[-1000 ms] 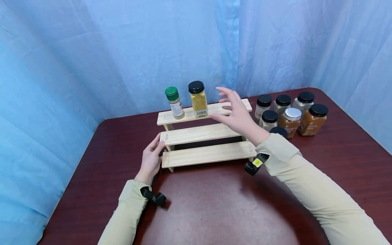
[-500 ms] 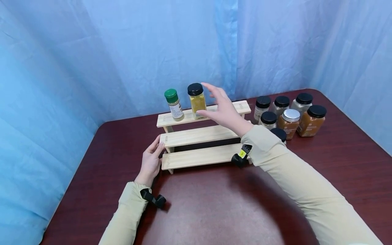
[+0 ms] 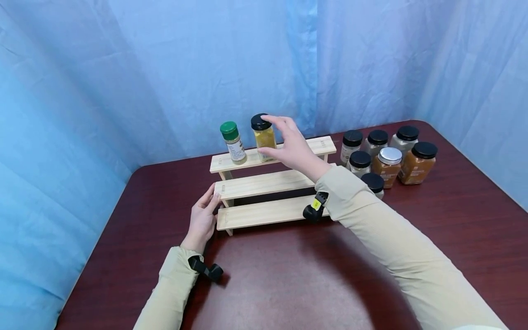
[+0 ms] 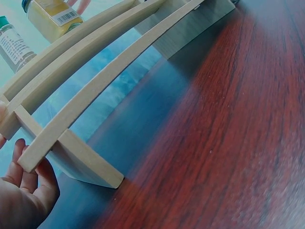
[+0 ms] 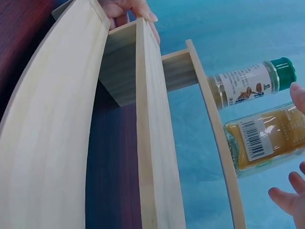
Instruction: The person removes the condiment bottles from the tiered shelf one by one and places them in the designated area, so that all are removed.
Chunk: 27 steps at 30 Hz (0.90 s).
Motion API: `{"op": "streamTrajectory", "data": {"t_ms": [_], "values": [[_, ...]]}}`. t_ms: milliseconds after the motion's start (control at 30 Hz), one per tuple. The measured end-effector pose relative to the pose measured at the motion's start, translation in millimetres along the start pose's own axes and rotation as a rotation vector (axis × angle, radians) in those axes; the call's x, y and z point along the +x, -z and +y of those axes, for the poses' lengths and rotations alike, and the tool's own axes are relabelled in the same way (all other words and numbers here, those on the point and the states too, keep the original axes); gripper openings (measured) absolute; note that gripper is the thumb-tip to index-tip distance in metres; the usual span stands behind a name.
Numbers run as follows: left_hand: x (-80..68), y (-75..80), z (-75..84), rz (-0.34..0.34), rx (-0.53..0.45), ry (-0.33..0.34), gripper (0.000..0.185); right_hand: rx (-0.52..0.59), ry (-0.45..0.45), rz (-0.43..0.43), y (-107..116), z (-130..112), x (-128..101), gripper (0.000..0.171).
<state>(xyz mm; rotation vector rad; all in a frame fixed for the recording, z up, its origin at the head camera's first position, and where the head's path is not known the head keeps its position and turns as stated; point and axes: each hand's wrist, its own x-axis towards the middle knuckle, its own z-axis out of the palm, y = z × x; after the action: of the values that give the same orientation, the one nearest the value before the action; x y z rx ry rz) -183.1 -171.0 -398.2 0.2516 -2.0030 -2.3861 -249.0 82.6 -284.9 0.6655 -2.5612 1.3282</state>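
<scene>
right hand [image 3: 294, 149] touches yellow spice jar [image 3: 263, 137] | left hand [image 3: 202, 219] steadies rack [image 3: 264, 183]

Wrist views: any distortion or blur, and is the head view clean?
Left wrist: the wooden rack bows into curves and the table smears near the edge. Right wrist: the same bowing. Head: sharp, evenly lit, with a soft sheen on the tabletop.

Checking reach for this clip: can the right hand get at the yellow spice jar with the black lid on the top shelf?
Probably yes: the right hand is already at the yellow spice jar, fingertips by its lid, nothing between.
</scene>
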Motion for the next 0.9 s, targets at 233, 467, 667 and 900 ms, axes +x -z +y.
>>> {"op": "streamTrajectory", "data": {"t_ms": [233, 467, 667, 900], "values": [[0.6, 0.1, -0.9, 0.001, 0.003, -0.003, 0.049, 0.008, -0.007, -0.002, -5.0, 1.7, 3.0, 0.075], [0.6, 0.4, -1.5, 0.002, 0.021, 0.003, 0.050, 0.010, 0.007, 0.016, -9.4, 3.1, 4.3, 0.075], [0.4, 0.7, -1.3, -0.001, 0.018, 0.000, 0.052, 0.024, 0.033, 0.039, -12.1, 4.6, 3.9, 0.072], [0.1, 0.1, -0.7, -0.001, -0.007, -0.005, 0.050, 0.035, 0.045, 0.072, -15.2, 4.4, 3.4, 0.071]]}}
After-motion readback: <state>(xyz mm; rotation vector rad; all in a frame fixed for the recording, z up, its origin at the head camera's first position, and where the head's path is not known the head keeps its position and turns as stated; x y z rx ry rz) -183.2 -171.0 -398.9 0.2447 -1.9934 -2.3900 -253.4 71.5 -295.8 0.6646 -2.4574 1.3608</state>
